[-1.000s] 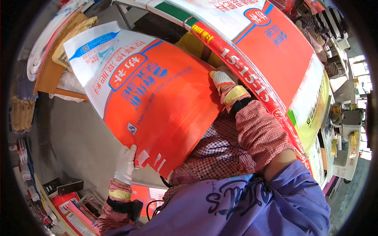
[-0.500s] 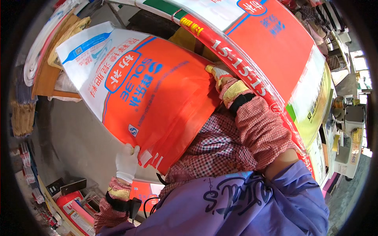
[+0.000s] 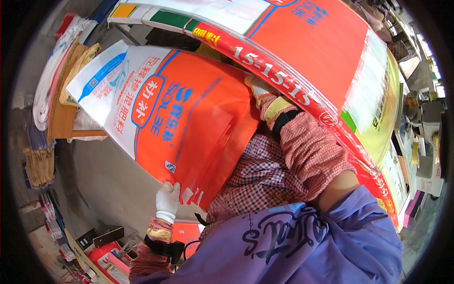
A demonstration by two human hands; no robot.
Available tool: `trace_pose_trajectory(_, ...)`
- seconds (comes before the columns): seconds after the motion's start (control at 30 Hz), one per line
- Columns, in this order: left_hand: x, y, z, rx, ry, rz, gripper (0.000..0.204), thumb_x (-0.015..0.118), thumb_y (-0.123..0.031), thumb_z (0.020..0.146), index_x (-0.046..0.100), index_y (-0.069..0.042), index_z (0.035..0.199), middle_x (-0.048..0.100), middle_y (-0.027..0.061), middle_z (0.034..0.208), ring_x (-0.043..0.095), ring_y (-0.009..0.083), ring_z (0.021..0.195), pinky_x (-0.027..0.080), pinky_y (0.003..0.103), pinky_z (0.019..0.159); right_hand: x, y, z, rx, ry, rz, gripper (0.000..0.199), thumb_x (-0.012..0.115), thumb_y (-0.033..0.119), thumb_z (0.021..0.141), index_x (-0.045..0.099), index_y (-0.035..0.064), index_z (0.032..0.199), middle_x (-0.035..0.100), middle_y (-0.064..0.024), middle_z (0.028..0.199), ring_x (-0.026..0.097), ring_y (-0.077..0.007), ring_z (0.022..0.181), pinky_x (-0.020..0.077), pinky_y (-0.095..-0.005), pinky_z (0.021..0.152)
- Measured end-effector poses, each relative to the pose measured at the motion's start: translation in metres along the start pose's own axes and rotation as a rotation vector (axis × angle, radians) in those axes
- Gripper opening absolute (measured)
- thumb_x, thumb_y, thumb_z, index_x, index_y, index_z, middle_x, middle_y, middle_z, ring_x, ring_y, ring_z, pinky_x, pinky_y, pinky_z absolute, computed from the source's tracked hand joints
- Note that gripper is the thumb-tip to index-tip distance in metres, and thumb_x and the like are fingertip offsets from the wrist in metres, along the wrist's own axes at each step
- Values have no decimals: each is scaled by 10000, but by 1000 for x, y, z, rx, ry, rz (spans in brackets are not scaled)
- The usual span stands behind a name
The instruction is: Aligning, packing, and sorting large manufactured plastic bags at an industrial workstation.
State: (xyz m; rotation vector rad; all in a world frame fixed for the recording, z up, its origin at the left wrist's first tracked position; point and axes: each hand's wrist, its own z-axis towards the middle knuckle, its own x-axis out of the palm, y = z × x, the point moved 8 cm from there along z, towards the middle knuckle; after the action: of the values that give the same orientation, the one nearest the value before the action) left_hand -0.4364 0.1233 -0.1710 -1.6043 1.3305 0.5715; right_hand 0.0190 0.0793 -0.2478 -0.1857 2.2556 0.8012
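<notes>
To our left we see a brown wooden tabletop bearing folded white sacks and a crumpled yellowish sheet.

1. I see the near sack in orange-red and white, with blue and red print.
2. On my feed, the left hand is gloved in white, the right hand in off-white.
3. I make out red-and-white checked sleeves, yellow cuffs and black straps.
4. I get a purple top with black lettering.
5. I find the stacked sacks orange-red and white, their side band red.
</notes>
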Motion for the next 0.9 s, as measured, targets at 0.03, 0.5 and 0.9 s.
trace_pose_trajectory(0.03,3,1,2,3,-5,-69,362,599,-275,866,459,-12,660,490,137,564,495,283,520,413,408,542,-1,2,1,-8,-7,2,334,595,262,769,639,42,1017,652,-152,1002,619,-323,886,488,-393,730)
trace_pose_trajectory(0.5,23,7,-41,-255,173,-636,411,595,-441,893,448,-69,800,471,-3,754,447,78,679,422,251,604,-17,13,-4,-124,-66,0,340,558,254,783,629,44,1041,645,-158,1022,611,-308,932,482,-398,758)
trace_pose_trajectory(0.9,24,-42,-76,-260,212,-864,486,469,-402,955,505,30,1173,625,62,916,608,176,752,502,314,687,-17,-1,-16,-128,-78,-26,347,526,248,795,621,46,1061,640,-163,1039,605,-294,972,476,-402,783)
